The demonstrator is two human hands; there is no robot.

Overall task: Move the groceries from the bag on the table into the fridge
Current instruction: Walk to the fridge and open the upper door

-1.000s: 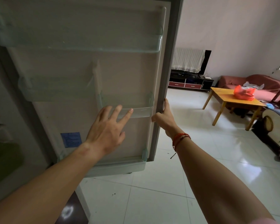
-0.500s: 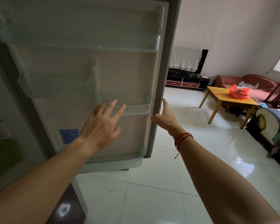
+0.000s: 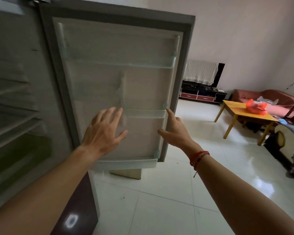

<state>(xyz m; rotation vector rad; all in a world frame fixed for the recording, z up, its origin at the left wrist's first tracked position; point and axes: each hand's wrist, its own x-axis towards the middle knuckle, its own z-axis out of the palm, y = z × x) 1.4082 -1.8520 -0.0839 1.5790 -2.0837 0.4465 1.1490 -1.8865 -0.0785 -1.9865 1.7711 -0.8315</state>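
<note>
The fridge door (image 3: 143, 78) stands open before me, its inner side with clear shelves facing me. My left hand (image 3: 103, 131) is spread flat, fingers apart, in front of the door's inner panel. My right hand (image 3: 175, 129) is at the door's outer edge, index finger raised along it and thumb out, holding nothing. The fridge interior (image 3: 15, 116) with its shelves shows at the left, blurred. Far across the room a red grocery bag (image 3: 255, 107) lies on a low wooden table (image 3: 236, 114).
White tiled floor (image 3: 185, 192) stretches between the fridge and the table. A red sofa (image 3: 278, 99) sits behind the table, a TV stand (image 3: 202, 96) by the far wall, and a dark chair with cushions (image 3: 285, 141) at the right.
The door has swung wider and farther from me. My right hand has loosened off its edge, and the view has pulled back and tilted up.
</note>
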